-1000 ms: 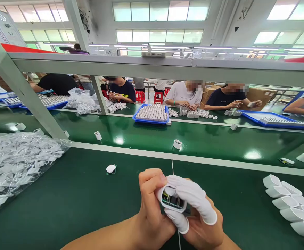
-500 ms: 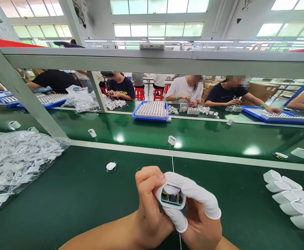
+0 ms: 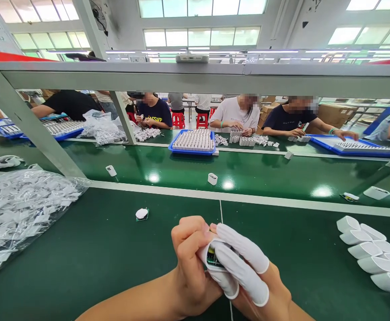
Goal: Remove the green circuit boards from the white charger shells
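A white plastic housing (image 3: 202, 254) with a green circuit board (image 3: 213, 258) inside is held between my two hands, its open end towards me. My left hand (image 3: 192, 261) is closed round the housing's left side. White finger covers sit on several fingers of my right hand (image 3: 248, 272), which grips the right side. One covered finger lies across the opening and hides part of the board. Left of my hands, a loose circuit board with a white round pad (image 3: 142, 214) lies on the green table (image 3: 114, 254).
A clear bag of white parts (image 3: 24, 209) lies at left, and several empty white housings (image 3: 375, 247) stand at right. Beyond, a green conveyor belt (image 3: 168, 171) carries housings. A metal frame (image 3: 195, 80) crosses above. Co-workers sit opposite near a blue tray (image 3: 192, 142).
A covered finger of my right hand has moved over the housing's opening, onto the board. Parts on the belt have shifted left, and a co-worker's gloved hand has appeared at far left.
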A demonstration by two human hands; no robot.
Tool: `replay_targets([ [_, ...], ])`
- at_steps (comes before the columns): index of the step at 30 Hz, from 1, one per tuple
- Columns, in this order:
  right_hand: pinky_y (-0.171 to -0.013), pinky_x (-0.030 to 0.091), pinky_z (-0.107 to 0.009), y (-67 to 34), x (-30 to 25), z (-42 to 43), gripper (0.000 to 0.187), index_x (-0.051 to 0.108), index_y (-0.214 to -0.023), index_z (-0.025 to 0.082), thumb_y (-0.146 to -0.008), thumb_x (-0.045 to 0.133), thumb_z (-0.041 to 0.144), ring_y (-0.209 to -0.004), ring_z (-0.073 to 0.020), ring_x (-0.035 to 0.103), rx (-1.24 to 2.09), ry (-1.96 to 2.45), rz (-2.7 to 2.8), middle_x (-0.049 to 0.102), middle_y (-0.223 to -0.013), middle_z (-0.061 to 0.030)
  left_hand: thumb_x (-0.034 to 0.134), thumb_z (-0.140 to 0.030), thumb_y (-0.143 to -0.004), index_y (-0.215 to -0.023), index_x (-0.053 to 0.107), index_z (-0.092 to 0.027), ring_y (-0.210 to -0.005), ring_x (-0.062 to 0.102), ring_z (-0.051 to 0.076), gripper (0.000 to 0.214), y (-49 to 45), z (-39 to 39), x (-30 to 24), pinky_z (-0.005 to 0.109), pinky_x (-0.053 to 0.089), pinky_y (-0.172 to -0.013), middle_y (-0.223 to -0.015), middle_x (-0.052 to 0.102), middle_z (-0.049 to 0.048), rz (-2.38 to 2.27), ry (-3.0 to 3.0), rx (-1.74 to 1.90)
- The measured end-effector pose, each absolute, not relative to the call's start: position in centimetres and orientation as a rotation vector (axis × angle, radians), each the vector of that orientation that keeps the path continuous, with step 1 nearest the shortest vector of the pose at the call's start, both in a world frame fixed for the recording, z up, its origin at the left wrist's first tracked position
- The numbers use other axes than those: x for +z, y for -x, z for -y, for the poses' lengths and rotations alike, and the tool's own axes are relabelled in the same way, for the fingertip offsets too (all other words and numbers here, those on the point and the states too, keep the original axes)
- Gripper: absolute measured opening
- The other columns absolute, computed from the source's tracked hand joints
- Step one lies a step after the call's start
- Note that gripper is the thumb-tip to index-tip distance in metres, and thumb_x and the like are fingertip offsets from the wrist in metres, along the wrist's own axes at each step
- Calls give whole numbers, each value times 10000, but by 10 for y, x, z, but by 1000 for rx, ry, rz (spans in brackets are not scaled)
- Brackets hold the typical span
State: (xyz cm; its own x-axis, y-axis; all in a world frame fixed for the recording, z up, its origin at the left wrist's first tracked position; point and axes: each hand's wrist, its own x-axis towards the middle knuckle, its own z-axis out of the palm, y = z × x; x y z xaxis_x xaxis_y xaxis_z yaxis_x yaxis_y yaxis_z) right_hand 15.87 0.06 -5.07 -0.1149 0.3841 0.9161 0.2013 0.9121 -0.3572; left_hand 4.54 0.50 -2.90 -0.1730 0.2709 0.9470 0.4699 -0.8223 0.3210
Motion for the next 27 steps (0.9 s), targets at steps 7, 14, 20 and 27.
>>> replay_targets([
  [7, -854, 646, -403, -166, -18, -3, 487, 602, -1289, 332, -843, 678, 153, -974, -267, 731, 291, 463, 1858, 736, -1109, -51, 658, -192, -831, -1172, 462, -200, -893, 520, 163, 393, -43, -3, -28, 289, 530, -686, -1002, 409, 40, 953, 1982, -2140],
  [14, -788, 643, -349, -164, -8, -16, 494, 538, -1332, 246, -867, 639, 113, -958, -242, 723, 174, 391, 1896, 707, -1118, -103, 689, -147, -748, -1247, 412, -221, -932, 512, 176, 575, -39, -2, -29, 294, 532, -695, -1037, 404, 53, 1055, 2089, -2087],
  [20, -822, 632, -327, -167, -5, -14, 430, 573, -1255, 214, -849, 609, 77, -968, -227, 715, 193, 442, 1943, 708, -1101, -103, 619, -110, -792, -1240, 428, -199, -934, 509, 181, 495, -36, -4, -30, 301, 524, -707, -1010, 432, 60, 1026, 2149, -1959],
  [27, -912, 611, -421, -164, -9, -3, 457, 545, -1290, 261, -863, 683, 177, -1049, -275, 706, 297, 480, 1833, 743, -1074, -99, 662, -152, -795, -1205, 453, -234, -902, 521, 166, 467, -41, -2, -25, 287, 527, -688, -1011, 418, 46, 1018, 2017, -2134],
])
